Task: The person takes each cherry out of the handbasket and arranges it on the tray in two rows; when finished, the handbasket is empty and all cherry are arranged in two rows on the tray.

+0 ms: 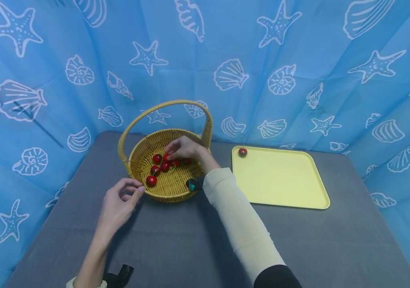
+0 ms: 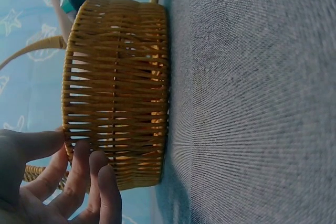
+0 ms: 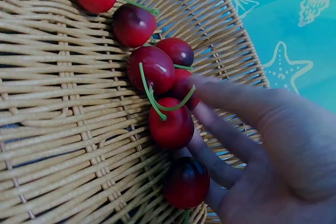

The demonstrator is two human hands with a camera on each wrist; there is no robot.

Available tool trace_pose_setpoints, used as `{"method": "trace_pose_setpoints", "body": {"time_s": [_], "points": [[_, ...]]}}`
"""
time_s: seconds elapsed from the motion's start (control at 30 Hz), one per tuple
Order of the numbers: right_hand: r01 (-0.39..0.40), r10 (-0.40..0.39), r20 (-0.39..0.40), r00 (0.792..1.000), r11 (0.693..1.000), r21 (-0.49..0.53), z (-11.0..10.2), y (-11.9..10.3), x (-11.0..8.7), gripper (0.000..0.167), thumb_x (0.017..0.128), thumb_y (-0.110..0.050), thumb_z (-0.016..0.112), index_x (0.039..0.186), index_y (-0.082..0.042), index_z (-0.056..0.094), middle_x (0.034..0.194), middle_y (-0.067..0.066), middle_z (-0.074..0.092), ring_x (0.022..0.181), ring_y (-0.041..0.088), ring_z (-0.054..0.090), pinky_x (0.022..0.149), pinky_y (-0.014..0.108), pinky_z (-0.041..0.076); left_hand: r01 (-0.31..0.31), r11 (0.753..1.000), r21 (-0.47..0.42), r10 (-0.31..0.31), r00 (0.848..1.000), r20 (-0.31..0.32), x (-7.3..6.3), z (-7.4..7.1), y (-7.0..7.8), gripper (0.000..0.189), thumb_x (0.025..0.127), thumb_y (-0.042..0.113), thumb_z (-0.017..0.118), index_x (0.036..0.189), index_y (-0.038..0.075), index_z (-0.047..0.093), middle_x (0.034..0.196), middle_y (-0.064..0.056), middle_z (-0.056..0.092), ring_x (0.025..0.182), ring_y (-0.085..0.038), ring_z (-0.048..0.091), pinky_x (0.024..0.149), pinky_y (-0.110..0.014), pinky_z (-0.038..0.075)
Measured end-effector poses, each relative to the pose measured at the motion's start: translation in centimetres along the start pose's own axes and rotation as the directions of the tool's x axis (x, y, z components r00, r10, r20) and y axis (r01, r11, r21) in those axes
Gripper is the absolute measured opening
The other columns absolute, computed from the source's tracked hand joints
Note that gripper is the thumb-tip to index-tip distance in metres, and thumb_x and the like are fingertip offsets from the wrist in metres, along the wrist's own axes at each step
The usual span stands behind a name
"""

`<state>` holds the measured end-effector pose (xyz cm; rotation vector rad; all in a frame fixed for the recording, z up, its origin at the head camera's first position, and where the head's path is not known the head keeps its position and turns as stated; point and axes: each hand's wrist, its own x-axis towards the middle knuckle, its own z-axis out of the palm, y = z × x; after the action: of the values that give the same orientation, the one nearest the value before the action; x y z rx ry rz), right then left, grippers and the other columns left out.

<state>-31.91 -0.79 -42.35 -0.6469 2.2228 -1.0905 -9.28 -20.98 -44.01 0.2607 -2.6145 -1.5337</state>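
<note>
Several red cherries [image 3: 150, 70], some with green stems, lie in a woven wicker basket [image 1: 170, 196] with a tall arched handle. My right hand [image 1: 184, 147] reaches over the basket's rim. Its thumb and fingers pinch one cherry [image 3: 186, 86] among the others, and two more cherries lie by its lower fingers in the right wrist view. At the basket's near left side, my left hand [image 1: 120, 202] pinches the rim between thumb and fingers. In the left wrist view its fingers [image 2: 81, 163] rest along the outer weave.
To the right of the basket lies a shallow yellow tray [image 1: 280, 176]. One dark red cherry [image 1: 242, 152] sits in its far left corner. A blue curtain [image 1: 197, 52] with shell and starfish prints hangs behind the grey table [image 1: 176, 248].
</note>
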Motion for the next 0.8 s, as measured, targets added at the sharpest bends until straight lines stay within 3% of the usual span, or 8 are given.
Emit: {"method": "trace_pose_setpoints", "body": {"time_s": [0.4,0.8], "points": [[0.017,-0.015,0.032,0.999,0.998,-0.067,0.36,0.55,0.0,0.037,0.102,-0.012,0.077,0.138,-0.009,0.073,0.139,0.012,0.075,0.132,0.027,0.069,0.113,0.038,0.056,0.012,1.0,-0.001,-0.012,1.0,-0.001,0.04,0.0,0.15,0.025,0.106,0.03,0.073,0.122,0.012,0.069,0.11,-0.02,0.078,0.073,-0.02,0.075,0.059,-0.027,0.055],[0.025,-0.022,0.029,0.999,0.996,-0.09,0.56,0.67,-0.18,0.031,0.101,-0.013,0.078,0.131,-0.007,0.075,0.132,0.013,0.076,0.125,0.026,0.07,0.108,0.034,0.056,-0.002,1.0,0.006,0.002,1.0,-0.013,0.0,0.15,0.17,0.023,0.106,0.028,0.074,0.122,0.012,0.069,0.109,-0.02,0.078,0.071,-0.02,0.075,0.058,-0.027,0.055]]}}
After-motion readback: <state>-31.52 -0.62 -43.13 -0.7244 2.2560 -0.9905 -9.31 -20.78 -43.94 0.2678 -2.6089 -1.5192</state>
